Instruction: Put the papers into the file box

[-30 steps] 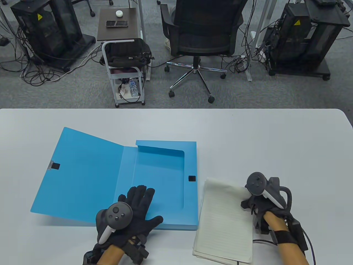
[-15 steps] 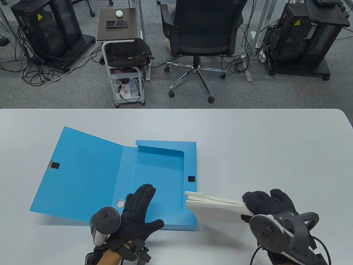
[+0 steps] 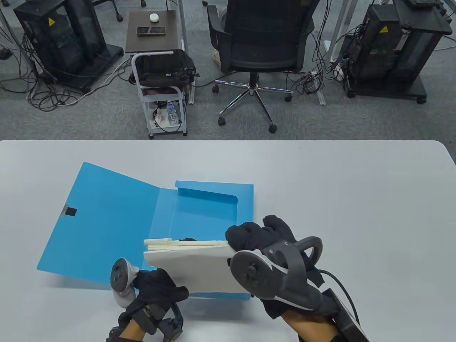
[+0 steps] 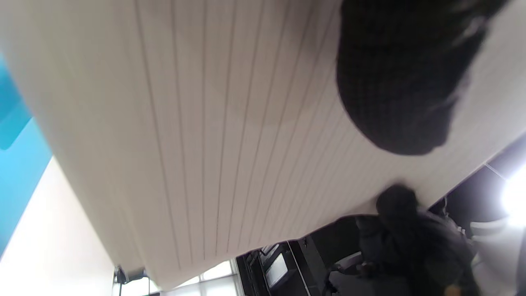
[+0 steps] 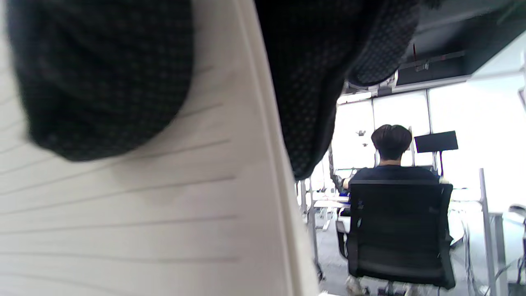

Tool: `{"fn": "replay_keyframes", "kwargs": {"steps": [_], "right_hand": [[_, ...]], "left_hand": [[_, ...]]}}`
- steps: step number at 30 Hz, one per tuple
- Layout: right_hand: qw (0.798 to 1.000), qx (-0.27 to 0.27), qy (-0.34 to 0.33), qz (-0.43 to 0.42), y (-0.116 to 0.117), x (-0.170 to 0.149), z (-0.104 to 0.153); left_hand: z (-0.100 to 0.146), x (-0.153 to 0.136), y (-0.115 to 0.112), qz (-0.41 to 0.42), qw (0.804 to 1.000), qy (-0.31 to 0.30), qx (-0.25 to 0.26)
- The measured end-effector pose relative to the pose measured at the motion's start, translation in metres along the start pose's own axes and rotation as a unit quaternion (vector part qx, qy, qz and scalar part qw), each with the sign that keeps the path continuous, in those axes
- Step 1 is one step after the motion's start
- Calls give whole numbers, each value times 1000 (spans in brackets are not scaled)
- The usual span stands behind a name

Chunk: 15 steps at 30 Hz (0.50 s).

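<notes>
An open blue file box lies on the white table, its lid folded out to the left. A stack of lined white papers stands on edge, tilted, over the box's near part. My right hand grips the stack's right end. My left hand holds its lower left part, thumb on the near face. The lined sheets fill the left wrist view and the right wrist view, with gloved fingers on them.
A black office chair, a small white cart and black equipment racks stand on the floor beyond the table's far edge. The right wrist view shows a seated person in the room.
My right hand lifted the papers off the table at the right and carried them left over the open box. My left hand left the box floor and took hold of the stack.
</notes>
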State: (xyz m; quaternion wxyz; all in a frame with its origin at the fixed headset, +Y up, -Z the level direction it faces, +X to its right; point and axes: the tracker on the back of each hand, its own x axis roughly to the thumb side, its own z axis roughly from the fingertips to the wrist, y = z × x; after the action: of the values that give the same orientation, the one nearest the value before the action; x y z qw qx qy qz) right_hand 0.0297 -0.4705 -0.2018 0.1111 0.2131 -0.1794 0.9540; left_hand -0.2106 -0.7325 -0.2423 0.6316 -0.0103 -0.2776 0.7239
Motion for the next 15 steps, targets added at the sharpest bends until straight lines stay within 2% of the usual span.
{"fn": "replay_keyframes", "kwargs": {"steps": [1,4,6,9,10,11,13,15], "right_hand": [[1000,-3,-2,-3,2,-1,-4],[999,11,11,-32,13,-7,-12],[999,19,7,-35,21,-13,-17],[996,43,36,-64,39,-31,-14],[994,41,45,-88,47,-46,-11],[990,50,60,-118,52,-55,-9],[964,110,91,-224,65,-80,0],[938,124,108,-304,77,-102,15]], "left_hand": [[0,-2,3,-9,1000,-4,28],[-1,-5,7,22,999,2,30],[0,-6,8,31,997,18,64],[-3,-7,11,35,998,25,47],[-3,-7,12,41,998,30,42],[-4,-7,12,45,998,33,41],[-6,-6,12,42,998,34,36],[-6,-3,12,46,998,33,40]]}}
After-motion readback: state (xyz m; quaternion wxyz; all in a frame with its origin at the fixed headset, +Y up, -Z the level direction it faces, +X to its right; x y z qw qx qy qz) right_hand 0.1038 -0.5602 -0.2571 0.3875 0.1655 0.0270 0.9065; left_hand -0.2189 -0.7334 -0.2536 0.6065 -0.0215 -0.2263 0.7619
